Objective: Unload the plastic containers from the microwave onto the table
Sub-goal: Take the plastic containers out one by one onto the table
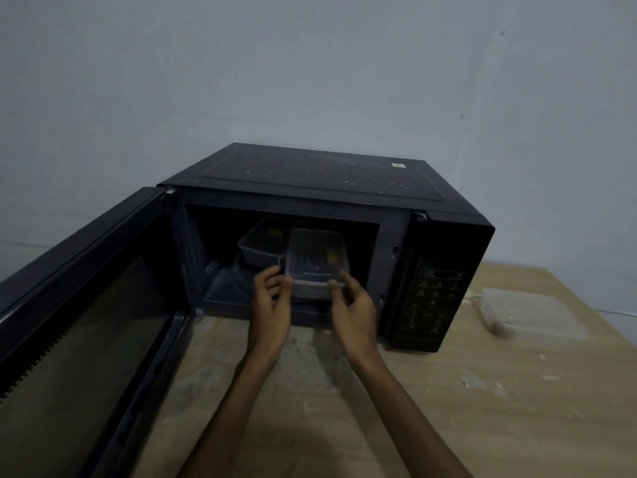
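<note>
Bare grey wall stands behind a black microwave (310,215) that sits on a pale wooden table (431,391), its door (86,305) swung wide to the left. Both hands are at the oven's mouth. The left hand (270,305) and the right hand (355,305) each pinch a near corner of a clear plastic container (315,260), so the grip of both is closed on that box. It is tilted, near end low, and lies mostly inside the cavity. A second, darker container (262,246) sits behind it to the left, apparently touching it. Another clear container (527,312) already lies on the table to the right of the oven, well apart from the hands.

To do this step well, I judge the box should be levelled first, then drawn straight out through the opening, clear of the door frame and without dragging the rear one along. A firmer hold along the sides would suit thin plastic better than fingertip pinches. It could then go near the one already out.
</note>
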A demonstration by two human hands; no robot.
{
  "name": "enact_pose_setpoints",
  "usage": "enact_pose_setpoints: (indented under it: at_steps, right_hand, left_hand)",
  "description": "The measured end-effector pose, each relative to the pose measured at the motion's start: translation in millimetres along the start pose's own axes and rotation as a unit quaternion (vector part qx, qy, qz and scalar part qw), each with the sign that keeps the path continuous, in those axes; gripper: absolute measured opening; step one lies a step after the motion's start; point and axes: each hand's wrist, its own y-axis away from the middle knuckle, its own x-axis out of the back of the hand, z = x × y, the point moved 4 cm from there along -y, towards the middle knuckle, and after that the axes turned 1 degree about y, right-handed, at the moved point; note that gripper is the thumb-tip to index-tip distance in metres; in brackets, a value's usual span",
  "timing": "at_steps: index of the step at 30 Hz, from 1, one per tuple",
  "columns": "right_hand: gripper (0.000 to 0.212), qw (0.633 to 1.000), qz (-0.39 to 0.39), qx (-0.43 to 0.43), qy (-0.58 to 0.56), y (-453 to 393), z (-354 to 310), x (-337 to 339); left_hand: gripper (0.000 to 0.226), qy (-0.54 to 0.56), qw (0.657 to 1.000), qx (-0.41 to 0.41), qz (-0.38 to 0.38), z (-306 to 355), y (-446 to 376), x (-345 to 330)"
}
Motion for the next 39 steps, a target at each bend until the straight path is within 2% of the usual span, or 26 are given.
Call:
enact_pose_setpoints:
  at_steps: [6, 10, 15, 18, 23, 31, 34, 39]
  right_hand:
    - [0.041, 0.998, -0.024, 0.000, -0.066, 25, -3, 29]
    - [0.033, 0.998, -0.014, 0.003, -0.061, 36, 0, 49]
    - [0.027, 0.999, -0.003, 0.006, -0.040, 51, 6, 74]
    - [0.022, 0.999, -0.007, 0.005, -0.040, 61, 7, 92]
    - [0.022, 1.000, -0.005, 0.008, -0.023, 71, 10, 121]
    - [0.027, 0.999, 0.039, 0.004, 0.019, 74, 18, 171]
    - [0.035, 0.999, 0.036, -0.006, 0.036, 72, 18, 191]
    - [0.065, 0.996, 0.046, -0.061, 0.043, 72, 27, 228]
  left_hand:
    - [0.047, 0.060, 0.996, 0.063, -0.005, -7, 11, 12]
    - [0.064, 0.077, 0.994, 0.073, -0.024, -2, 24, 7]
    - [0.068, 0.095, 0.991, 0.081, -0.040, 2, 41, -2]
    - [0.065, 0.090, 0.990, 0.094, -0.059, -1, 52, -4]
    - [0.042, 0.040, 0.989, 0.104, -0.094, 2, 82, -8]
    - [0.054, -0.004, 0.982, 0.105, -0.160, -1, 146, -35]
    - [0.043, -0.018, 0.978, 0.100, -0.180, 0, 159, -47]
    - [0.029, -0.039, 0.969, 0.094, -0.226, 0, 171, -79]
